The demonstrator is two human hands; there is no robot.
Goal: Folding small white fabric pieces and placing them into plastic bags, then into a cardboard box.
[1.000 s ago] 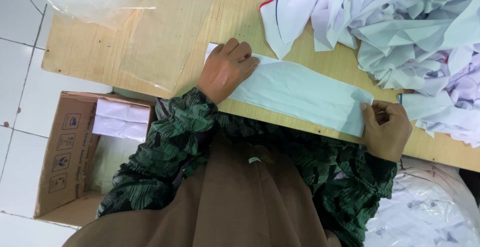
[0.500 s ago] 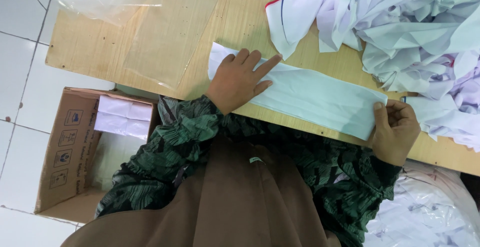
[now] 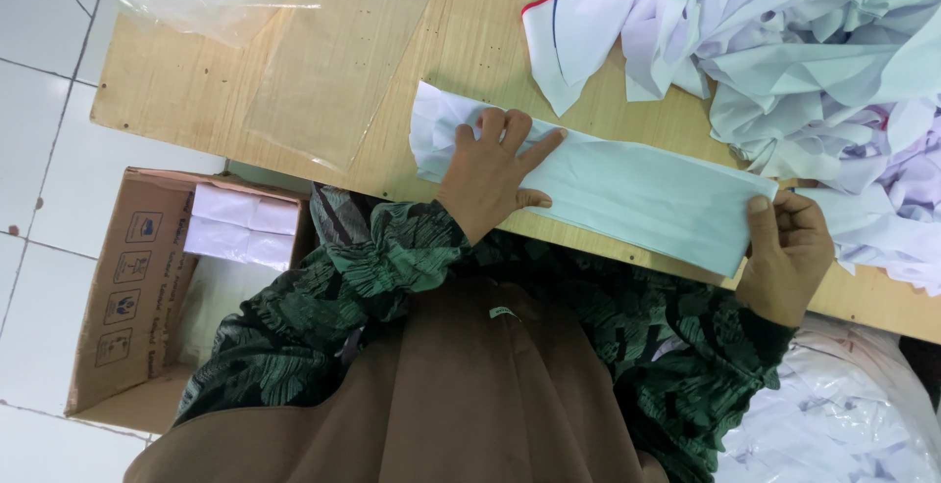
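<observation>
A long folded white cloth (image 3: 647,189) lies along the near edge of the wooden table (image 3: 196,101). My left hand (image 3: 490,169) presses flat on its left part, fingers spread and pointing right, and the cloth's crumpled left end (image 3: 436,130) shows beside it. My right hand (image 3: 789,248) pinches the cloth's right end at the table edge, with the thumb on top.
A heap of crumpled white garments (image 3: 784,42) fills the table's far right. Clear plastic bags (image 3: 333,52) lie on the far left. An open cardboard box (image 3: 137,277) with folded white pieces stands on the tiled floor at the left. More bagged white cloth (image 3: 843,414) sits at the lower right.
My left hand has slid to the right along the cloth, uncovering its left end. My right hand has moved right with the cloth's end, drawing the strip out.
</observation>
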